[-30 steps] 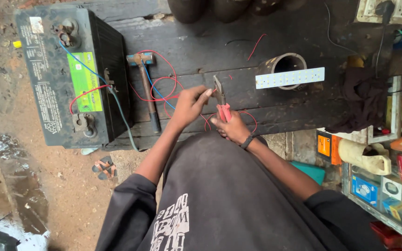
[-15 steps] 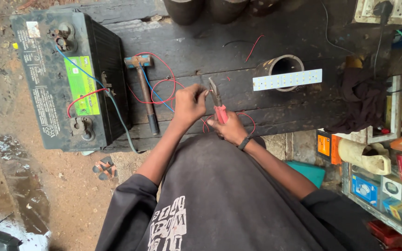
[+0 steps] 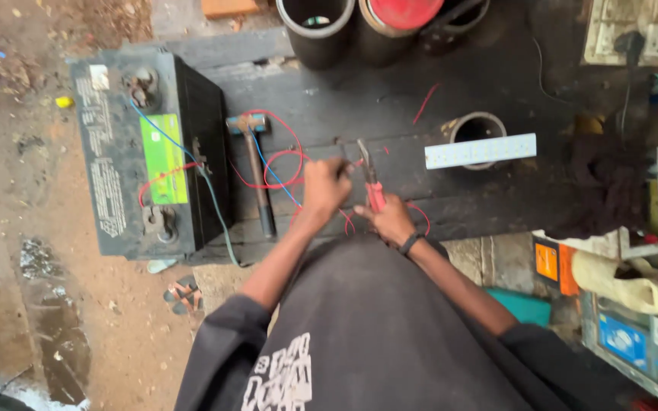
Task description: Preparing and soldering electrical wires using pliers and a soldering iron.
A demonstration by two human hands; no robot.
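Red wire end [image 3: 353, 162] pinched at left hand [image 3: 324, 186]: too thin to tell whether inside the pliers [image 3: 368, 176] tips or just beside them. Pliers handles mostly buried under right hand [image 3: 388, 219]. Dark pots [image 3: 318, 23] cut off by top edge. Shelf boxes [image 3: 634, 335] clipped at right edge. Counter [image 3: 390, 99] front hidden behind dark shirt [image 3: 375, 335].

Bare dark bench [image 3: 390, 99] lies open ahead of both hands, up to 3 round containers [image 3: 321, 23] along the far edge. To the left, the hammer [image 3: 257, 179] and loops of red wire [image 3: 276, 156] crowd the way toward the battery [image 3: 146, 152]. To the right, a white strip [image 3: 481, 151] across a metal ring [image 3: 475, 128] blocks passage; beyond it dark cloth [image 3: 603, 190].
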